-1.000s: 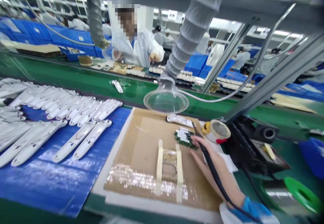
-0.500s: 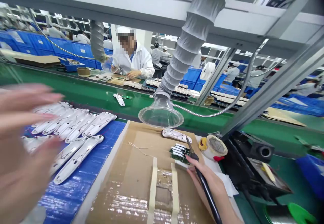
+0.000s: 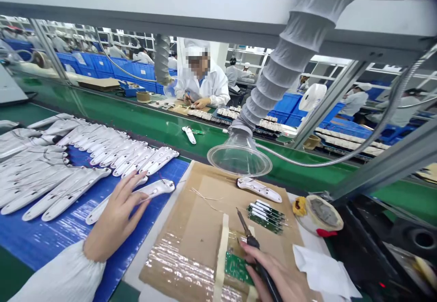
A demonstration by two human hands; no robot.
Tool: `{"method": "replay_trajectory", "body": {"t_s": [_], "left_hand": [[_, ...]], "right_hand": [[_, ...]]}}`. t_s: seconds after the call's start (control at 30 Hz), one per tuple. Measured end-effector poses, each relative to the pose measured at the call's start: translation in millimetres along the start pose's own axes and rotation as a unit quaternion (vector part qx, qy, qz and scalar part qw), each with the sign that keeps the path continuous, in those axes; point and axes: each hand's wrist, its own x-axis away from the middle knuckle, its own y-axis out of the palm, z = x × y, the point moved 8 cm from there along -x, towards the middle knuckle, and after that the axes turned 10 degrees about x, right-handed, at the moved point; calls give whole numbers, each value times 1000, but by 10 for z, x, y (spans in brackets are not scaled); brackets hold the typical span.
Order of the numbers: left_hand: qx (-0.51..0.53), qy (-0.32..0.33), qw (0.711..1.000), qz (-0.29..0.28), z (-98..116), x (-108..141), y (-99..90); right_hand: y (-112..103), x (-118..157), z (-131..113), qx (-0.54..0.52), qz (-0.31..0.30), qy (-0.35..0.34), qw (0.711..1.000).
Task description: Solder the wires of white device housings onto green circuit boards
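Note:
My left hand [image 3: 118, 213] has its thumb and fingers on either side of a white plastic shell [image 3: 159, 189] that lies on the blue sheet. Part of that shell is hidden under the fingers. In my right hand [image 3: 269, 268] is a soldering iron [image 3: 251, 236], its tip pointing up and away. The fingertips of the same hand touch a green circuit board [image 3: 235, 265], which lies between strips of cream tape [image 3: 221, 252] on the cardboard. More circuit boards [image 3: 266, 215] with white strips sit beyond the iron.
Rows of white shells with wires [image 3: 68, 188] cover much of the blue sheet [image 3: 102, 252]. A clear fume hood [image 3: 241, 160] hangs above the cardboard [image 3: 174, 243]. A round pot [image 3: 322, 213] and white tissue [image 3: 324, 270] stand right. Across the green belt [image 3: 136, 129] sits a co-worker [image 3: 205, 85].
My left hand has come down from the air onto the white shell. My right hand has moved from the stacked boards toward me, and a board now lies between the tape strips.

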Motion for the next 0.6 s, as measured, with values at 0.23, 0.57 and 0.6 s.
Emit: {"method": "replay_trajectory", "body": {"t_s": [0.23,0.57,0.6], "left_hand": [[43,84,995,-32,1231,293,208],[320,-157,907,-223,920,-89,635],[341,-162,891,-252,918,-174,750]], "right_hand": [[43,41,-81,-5,-19,8,1000],[138,134,-92,16,-66,70,995],[155,146,-99,11,-73,73,995]]}}
